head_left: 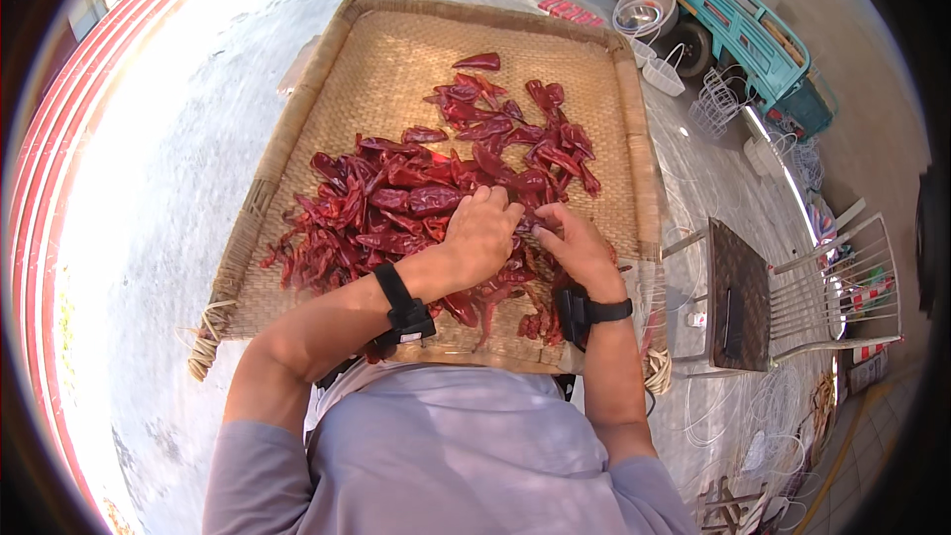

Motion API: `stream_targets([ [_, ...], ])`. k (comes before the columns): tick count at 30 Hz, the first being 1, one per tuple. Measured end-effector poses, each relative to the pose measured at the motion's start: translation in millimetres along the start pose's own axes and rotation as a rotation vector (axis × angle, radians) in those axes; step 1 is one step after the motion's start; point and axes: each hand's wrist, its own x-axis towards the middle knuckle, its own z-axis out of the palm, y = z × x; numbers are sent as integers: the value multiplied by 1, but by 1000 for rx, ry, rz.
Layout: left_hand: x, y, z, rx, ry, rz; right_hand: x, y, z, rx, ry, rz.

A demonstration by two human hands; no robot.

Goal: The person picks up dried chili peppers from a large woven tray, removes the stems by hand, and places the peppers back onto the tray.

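A wide woven bamboo tray with a raised, bound rim lies in front of my body. Heaped over its middle and near left are many dried red chili peppers, wrinkled and glossy. My left hand bends down over the right part of the heap, fingers curled together; whatever lies under them is hidden. Close beside it, my right hand pinches a dark red chili pepper between thumb and fingers. Each wrist wears a black strap with a small box.
To the right stand a dark square stool and a metal-framed chair. Farther off are white baskets, a round basin and a teal cargo tricycle. Red-edged steps run along the left.
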Motion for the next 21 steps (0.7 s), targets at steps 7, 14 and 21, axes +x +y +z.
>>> stream_targets([
  [7,0,2,-5,-5,-24,-78,3,-3,4,32,-12,-3],
  [14,2,-3,-7,-115,180,-90,10,-11,-6,443,185,61],
  [21,3,-2,-2,148,-101,-73,22,15,2,549,785,-34],
])
